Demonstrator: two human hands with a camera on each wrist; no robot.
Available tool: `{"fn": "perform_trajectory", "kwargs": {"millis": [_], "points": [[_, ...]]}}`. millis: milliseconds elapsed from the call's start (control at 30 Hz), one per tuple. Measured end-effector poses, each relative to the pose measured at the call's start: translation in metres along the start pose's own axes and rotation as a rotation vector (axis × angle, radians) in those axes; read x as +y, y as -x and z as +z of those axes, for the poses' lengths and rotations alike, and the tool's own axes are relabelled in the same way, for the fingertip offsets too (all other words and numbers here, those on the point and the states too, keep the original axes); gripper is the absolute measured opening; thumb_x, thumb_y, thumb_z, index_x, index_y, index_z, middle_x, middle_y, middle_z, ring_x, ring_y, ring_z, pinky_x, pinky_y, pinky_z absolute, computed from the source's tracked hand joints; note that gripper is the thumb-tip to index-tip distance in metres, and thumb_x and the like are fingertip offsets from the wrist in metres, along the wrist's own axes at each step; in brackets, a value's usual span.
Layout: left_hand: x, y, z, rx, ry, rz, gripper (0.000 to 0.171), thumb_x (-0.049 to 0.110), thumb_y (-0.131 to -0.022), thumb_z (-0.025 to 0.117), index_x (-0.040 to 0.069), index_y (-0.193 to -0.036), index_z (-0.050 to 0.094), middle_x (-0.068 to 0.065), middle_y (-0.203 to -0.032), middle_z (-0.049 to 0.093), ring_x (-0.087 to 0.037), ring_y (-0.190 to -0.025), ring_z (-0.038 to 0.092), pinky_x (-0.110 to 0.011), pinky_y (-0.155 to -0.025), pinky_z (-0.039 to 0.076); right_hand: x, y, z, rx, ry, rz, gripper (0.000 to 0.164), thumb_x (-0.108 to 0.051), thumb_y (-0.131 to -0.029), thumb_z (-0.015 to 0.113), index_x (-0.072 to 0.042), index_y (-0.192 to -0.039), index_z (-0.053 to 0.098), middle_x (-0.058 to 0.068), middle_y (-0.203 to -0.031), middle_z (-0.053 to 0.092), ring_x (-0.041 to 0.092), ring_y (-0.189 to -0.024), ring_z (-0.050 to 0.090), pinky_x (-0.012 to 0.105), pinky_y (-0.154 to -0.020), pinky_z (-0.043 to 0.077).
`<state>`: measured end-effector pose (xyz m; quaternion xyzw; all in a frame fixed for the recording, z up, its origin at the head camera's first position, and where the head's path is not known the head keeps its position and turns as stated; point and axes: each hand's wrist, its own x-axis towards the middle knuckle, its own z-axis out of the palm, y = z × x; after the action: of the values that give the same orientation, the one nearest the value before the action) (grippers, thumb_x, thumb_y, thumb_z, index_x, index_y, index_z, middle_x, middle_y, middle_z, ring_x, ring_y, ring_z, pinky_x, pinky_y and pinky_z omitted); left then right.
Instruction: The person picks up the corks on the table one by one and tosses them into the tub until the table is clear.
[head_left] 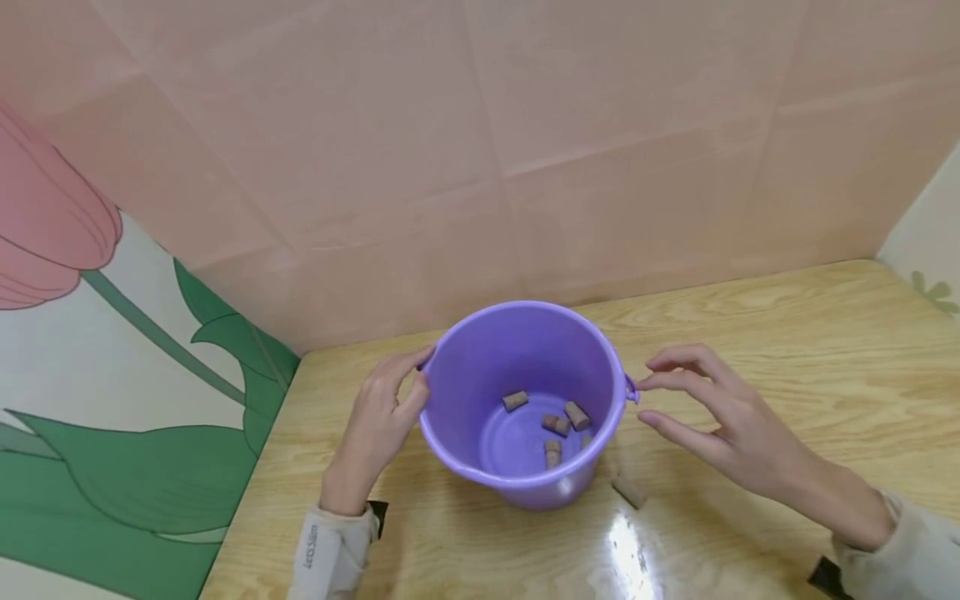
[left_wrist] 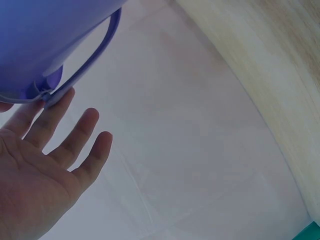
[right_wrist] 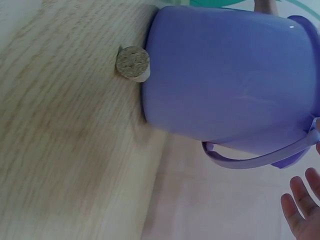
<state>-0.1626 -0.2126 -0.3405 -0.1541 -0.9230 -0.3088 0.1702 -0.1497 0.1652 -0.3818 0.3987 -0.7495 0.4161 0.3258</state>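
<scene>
A purple bucket [head_left: 525, 479] stands upright on the wooden table, its mouth facing my head camera. On its floor lie several brown corks [head_left: 576, 415]. At the left rim, my left hand [head_left: 378, 408] pinches the edge by the handle joint between thumb and forefinger; the remaining fingers are spread in the left wrist view. My right hand [head_left: 731, 421] is at the opposite joint, a fingertip touching it, with thumb and other fingers apart. The lowered handle [right_wrist: 260, 161] runs along the bucket's far side. Outside the bucket, near its base, one cork [head_left: 628, 492] lies on the table.
The wood-grain table [head_left: 787, 350] extends to both sides of the bucket. Behind it rises a pinkish sheet [head_left: 637, 150] with fold creases. A panel painted with a tulip [head_left: 45, 208] and green leaves borders the left side.
</scene>
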Motion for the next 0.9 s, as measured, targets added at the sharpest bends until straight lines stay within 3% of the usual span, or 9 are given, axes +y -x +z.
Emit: {"fn": "perform_trajectory", "kwargs": {"millis": [233, 333, 467, 567, 900], "points": [[-0.001, -0.001, 0.001, -0.008, -0.001, -0.008, 0.039, 0.021, -0.097, 0.054, 0.014, -0.135, 0.062, -0.003, -0.131, 0.067, -0.024, -0.123, 0.059, -0.046, -0.108, 0.046, 0.004, 0.008, 0.0, -0.088, 0.059, 0.013, 0.035, -0.044, -0.097, 0.06, -0.012, -0.104, 0.07, 0.009, -0.117, 0.06, 0.006, -0.114, 0.054, 0.006, -0.102, 0.039], [-0.001, 0.0, 0.0, -0.015, -0.002, -0.018, 0.039, 0.022, -0.098, 0.053, 0.015, -0.135, 0.062, -0.003, -0.131, 0.066, -0.023, -0.123, 0.059, -0.046, -0.108, 0.046, 0.007, 0.012, 0.002, -0.162, 0.099, -0.009, 0.025, -0.038, -0.092, 0.069, -0.017, -0.105, 0.07, 0.004, -0.118, 0.061, 0.009, -0.109, 0.057, 0.007, -0.1, 0.04], [-0.001, 0.001, 0.001, -0.008, -0.002, -0.007, 0.039, 0.021, -0.097, 0.054, 0.014, -0.134, 0.063, -0.004, -0.131, 0.067, -0.024, -0.123, 0.059, -0.047, -0.108, 0.046, 0.008, 0.019, 0.005, -0.31, 0.193, -0.014, 0.036, -0.033, -0.08, 0.08, -0.024, -0.113, 0.068, -0.006, -0.122, 0.06, 0.011, -0.11, 0.058, 0.024, -0.095, 0.051], [-0.001, 0.001, 0.001, 0.001, 0.0, 0.0, 0.039, 0.02, -0.096, 0.055, 0.013, -0.134, 0.063, -0.004, -0.131, 0.067, -0.025, -0.123, 0.06, -0.046, -0.108, 0.046, 0.008, 0.024, 0.007, -0.403, 0.239, -0.024, 0.043, -0.036, -0.077, 0.082, -0.029, -0.116, 0.067, -0.011, -0.126, 0.059, 0.011, -0.113, 0.058, 0.037, -0.091, 0.053], [-0.001, 0.0, 0.001, 0.009, 0.004, 0.0, 0.038, 0.019, -0.096, 0.055, 0.013, -0.133, 0.064, -0.004, -0.13, 0.067, -0.024, -0.123, 0.06, -0.046, -0.108, 0.046, 0.011, 0.034, 0.015, -0.498, 0.255, -0.009, 0.048, -0.04, -0.075, 0.082, -0.027, -0.119, 0.068, -0.005, -0.129, 0.061, 0.019, -0.113, 0.061, 0.049, -0.088, 0.057]]}}
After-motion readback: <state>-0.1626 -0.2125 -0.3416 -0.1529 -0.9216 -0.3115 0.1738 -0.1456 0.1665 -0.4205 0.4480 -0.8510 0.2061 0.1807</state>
